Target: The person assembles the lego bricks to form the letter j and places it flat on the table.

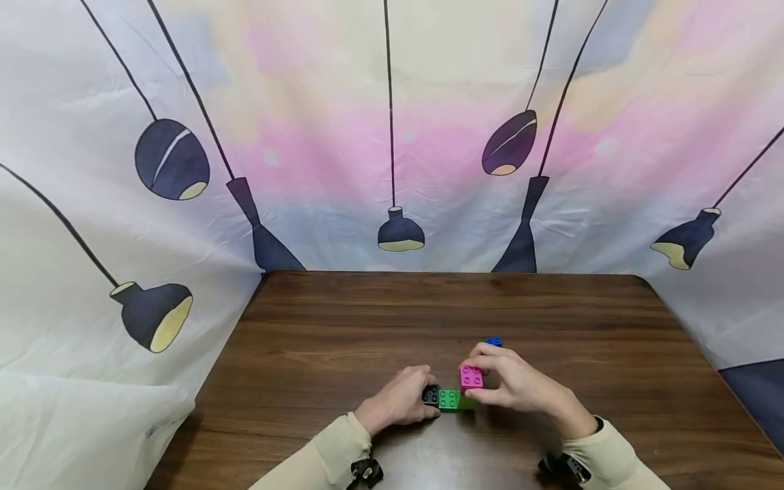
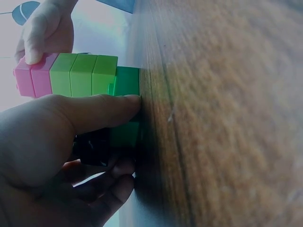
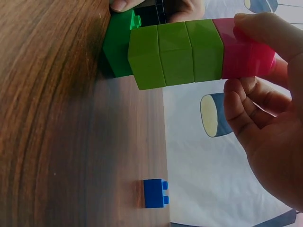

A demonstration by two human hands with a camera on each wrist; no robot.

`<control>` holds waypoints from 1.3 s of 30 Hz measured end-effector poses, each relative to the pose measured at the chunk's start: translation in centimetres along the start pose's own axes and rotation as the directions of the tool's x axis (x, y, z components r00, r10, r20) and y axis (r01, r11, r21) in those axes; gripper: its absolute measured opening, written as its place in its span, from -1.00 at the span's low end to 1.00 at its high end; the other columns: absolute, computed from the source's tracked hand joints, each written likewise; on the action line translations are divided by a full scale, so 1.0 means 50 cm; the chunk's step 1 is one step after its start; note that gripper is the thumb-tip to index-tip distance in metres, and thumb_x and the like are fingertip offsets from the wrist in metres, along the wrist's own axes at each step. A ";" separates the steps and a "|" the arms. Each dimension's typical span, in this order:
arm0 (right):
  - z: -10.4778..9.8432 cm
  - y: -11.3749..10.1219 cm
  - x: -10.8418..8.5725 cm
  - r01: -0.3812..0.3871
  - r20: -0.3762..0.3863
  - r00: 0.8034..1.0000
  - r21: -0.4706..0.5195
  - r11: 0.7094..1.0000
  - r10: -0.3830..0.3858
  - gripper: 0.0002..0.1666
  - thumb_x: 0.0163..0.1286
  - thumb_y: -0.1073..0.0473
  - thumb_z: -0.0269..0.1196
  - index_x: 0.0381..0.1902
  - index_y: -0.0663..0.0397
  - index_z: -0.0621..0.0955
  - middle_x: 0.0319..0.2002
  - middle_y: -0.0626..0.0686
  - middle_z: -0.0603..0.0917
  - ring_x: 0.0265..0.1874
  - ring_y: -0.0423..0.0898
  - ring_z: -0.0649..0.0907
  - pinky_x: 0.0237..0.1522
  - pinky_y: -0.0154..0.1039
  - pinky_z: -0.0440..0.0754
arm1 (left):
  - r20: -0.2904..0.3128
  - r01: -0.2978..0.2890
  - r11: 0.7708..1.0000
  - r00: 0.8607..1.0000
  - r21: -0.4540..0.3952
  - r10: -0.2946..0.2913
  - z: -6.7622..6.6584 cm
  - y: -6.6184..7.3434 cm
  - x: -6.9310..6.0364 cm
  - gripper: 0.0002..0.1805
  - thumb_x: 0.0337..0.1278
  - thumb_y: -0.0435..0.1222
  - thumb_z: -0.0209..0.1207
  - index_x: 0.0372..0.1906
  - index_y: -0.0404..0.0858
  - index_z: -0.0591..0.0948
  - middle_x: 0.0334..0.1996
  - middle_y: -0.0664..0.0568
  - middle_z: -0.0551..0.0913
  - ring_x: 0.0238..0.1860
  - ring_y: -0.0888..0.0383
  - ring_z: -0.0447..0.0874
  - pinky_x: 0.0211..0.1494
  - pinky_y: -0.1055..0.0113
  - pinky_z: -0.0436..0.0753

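A long green toy building brick lies on the table, with black bricks on its left part. My left hand grips the green brick, thumb along its near side and fingers around the black end. Over the right end stands a column of several bricks, lime green ones below and pink ones on top. My right hand pinches the pink bricks between thumb and fingers. In the right wrist view the column leans slightly; whether it is fully seated on the green brick I cannot tell.
A small blue brick sits studs up on the wooden table, beyond my right hand. Behind the table's far edge hangs a cloth backdrop printed with lamps.
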State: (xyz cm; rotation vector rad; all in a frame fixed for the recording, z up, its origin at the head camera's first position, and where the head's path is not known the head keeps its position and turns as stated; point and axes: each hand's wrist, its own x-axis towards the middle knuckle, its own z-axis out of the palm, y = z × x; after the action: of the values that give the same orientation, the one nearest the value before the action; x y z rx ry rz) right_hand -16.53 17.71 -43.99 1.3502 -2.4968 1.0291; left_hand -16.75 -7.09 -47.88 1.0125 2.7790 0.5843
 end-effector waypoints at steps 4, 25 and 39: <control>0.002 0.000 -0.003 -0.017 -0.025 1.000 0.012 1.000 0.018 -0.70 0.24 0.04 0.40 -0.07 -0.17 0.64 -0.19 -0.24 0.53 -0.24 -0.35 0.52 -0.26 -0.33 0.60 | -0.014 -0.017 1.000 1.000 0.003 0.017 0.002 0.001 0.002 -0.65 -0.12 -0.11 0.47 -0.21 -0.19 0.71 -0.37 0.20 0.51 -0.38 0.36 0.43 -0.32 0.55 0.47; 0.004 0.003 0.003 -0.023 -0.035 0.999 -0.007 1.000 0.023 -0.74 0.27 -0.02 0.36 -0.10 -0.18 0.63 -0.22 -0.25 0.49 -0.27 -0.35 0.48 -0.31 -0.30 0.57 | -0.006 0.004 1.000 1.000 -0.022 -0.004 -0.009 0.001 0.006 -0.66 -0.11 -0.14 0.48 -0.20 -0.19 0.71 -0.38 0.21 0.49 -0.39 0.36 0.42 -0.33 0.53 0.47; 0.019 -0.001 -0.010 -0.024 -0.067 0.997 0.001 1.000 0.024 -0.74 0.27 0.01 0.36 -0.08 -0.22 0.62 -0.18 -0.24 0.50 -0.24 -0.34 0.50 -0.27 -0.32 0.57 | -0.017 -0.008 1.000 1.000 -0.023 0.007 0.000 0.001 -0.001 -0.67 -0.14 -0.14 0.48 -0.22 -0.18 0.72 -0.38 0.22 0.50 -0.38 0.36 0.43 -0.30 0.52 0.47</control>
State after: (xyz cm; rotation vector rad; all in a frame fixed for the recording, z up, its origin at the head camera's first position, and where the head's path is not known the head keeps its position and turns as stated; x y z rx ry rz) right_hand -16.03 17.45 -44.89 1.2667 -2.4707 1.0612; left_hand -16.69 -7.09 -47.84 1.0184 2.7777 0.6265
